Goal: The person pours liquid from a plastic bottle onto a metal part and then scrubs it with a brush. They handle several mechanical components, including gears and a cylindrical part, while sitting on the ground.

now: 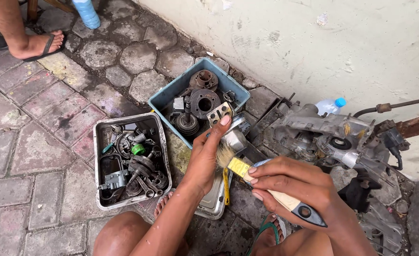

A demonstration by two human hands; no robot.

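My left hand (205, 154) holds up a small flat metal plate with holes (219, 114) between thumb and fingertips, above the blue tub. My right hand (292, 185) grips a paintbrush (266, 187) with a pale wooden handle, a black end and a yellow ferrule. Its bristles (225, 155) touch the back of my left hand just below the plate. Both hands hover over a shallow metal tray (214, 204) on the ground between my knees.
A blue plastic tub (169, 97) holds gears and round engine parts. A grimy metal pan (100, 156) at left holds wrenches and small parts. A dismantled engine (332, 137) lies at right by the wall, with a bottle (330, 105) behind it. Another person's sandalled foot (36, 45) is at top left.
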